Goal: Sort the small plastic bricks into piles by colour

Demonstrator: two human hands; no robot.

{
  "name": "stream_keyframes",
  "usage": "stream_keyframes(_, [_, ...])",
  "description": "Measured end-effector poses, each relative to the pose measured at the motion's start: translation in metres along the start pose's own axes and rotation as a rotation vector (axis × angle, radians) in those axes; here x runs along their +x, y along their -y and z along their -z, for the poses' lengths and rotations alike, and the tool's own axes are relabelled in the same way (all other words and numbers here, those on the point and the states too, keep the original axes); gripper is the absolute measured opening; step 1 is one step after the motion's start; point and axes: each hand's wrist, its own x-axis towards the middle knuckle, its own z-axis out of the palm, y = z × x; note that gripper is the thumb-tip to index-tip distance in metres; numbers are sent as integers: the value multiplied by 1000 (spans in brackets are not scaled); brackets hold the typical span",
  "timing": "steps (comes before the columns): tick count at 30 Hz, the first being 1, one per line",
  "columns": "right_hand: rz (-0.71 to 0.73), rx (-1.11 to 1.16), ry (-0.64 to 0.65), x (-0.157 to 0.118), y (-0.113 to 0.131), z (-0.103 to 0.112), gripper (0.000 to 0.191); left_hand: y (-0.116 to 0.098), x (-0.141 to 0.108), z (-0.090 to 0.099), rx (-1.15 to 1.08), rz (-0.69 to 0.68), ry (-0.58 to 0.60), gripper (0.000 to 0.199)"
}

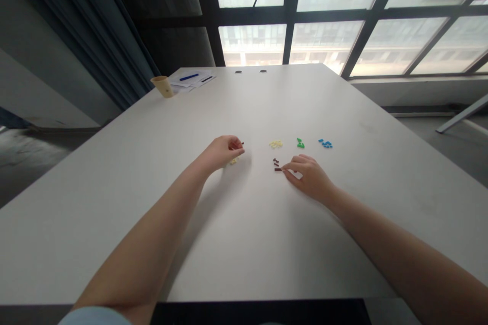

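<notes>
The left hand (223, 153) reaches out over the white table (114, 213), its fingers bunched together around a thin dark brown piece (242, 143) that pokes out past the fingertips. The fingers hide most of it, but it looks pinched. A few pale yellow pieces (233, 161) lie just under that hand, toward its 5 o'clock.

The right hand (310, 177) sits low over the tabletop, its fingers slightly apart, with the fingertips (285, 170) at the end of a dark brown brick (278, 169). I cannot tell whether that brick is gripped or only touched. Two small dark brown pieces (275, 162) lie just beside it, at its 12 o'clock.

Beyond the hands, from left to right, lie small clusters of cream pieces (276, 144), green pieces (300, 143) and blue pieces (325, 144). At 11 o'clock, near the far end of the table, a tan paper cup (163, 86) stands just beside some papers (190, 81) with a blue pen (188, 77) on them. Any print on the papers is too small to read. A large window (305, 10) fills 12 o'clock, and a dark curtain (129, 35) hangs at 10 o'clock.
</notes>
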Motion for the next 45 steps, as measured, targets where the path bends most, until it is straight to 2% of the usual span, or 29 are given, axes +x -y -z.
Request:
stream_keyframes(4, [-75, 1, -70, 1, -4, 4, 18, -27, -13, -4, -523, -136, 124, 24])
stream_keyframes(7, [-96, 2, -94, 2, -5, 6, 17, -42, -22, -15, -840, -176, 226, 21])
stream_keyframes(9, [-96, -1, -97, 3, -5, 6, 17, -47, -27, -26, -1064, -131, 309, 19])
stream_keyframes(12, [-91, -6, -93, 3, -5, 6, 17, -52, -32, -47, -1419, 9, 392, 16])
stream_keyframes(14, [-93, -10, -89, 3, -5, 6, 17, -54, -33, -59, -1602, 114, 393, 12])
stream_keyframes(16, [-100, -12, -86, 3, -5, 5, 17, -55, -32, -67, -1688, 219, 372, 12])
stream_keyframes(20, [-113, -11, -82, 3, -4, 5, 17, -55, -31, -73, -1724, 339, 318, 20])
stream_keyframes(25, [-107, -15, -82, 3, -4, 5, 17, -54, -31, -76, -1740, 358, 339, 22])
stream_keyframes(30, [-111, -17, -63, 3, -4, 7, 16, -45, -33, -82, -1670, 216, 511, 18])
stream_keyframes(34, [-104, 0, -62, 3, -6, 5, 17, -34, -34, -83, -1520, 43, 743, 19])
stream_keyframes(37, [-95, -2, -82, 3, -9, 3, 17, -27, -34, -85, -1419, -19, 908, 22])
stream_keyframes(40, [-92, -11, -79, 3, -11, 1, 17, -24, -34, -86, -1397, -23, 966, 24])
stream_keyframes(45, [-96, 0, -76, 4, -10, 1, 16, -24, -34, -87, -1404, -19, 985, 25])
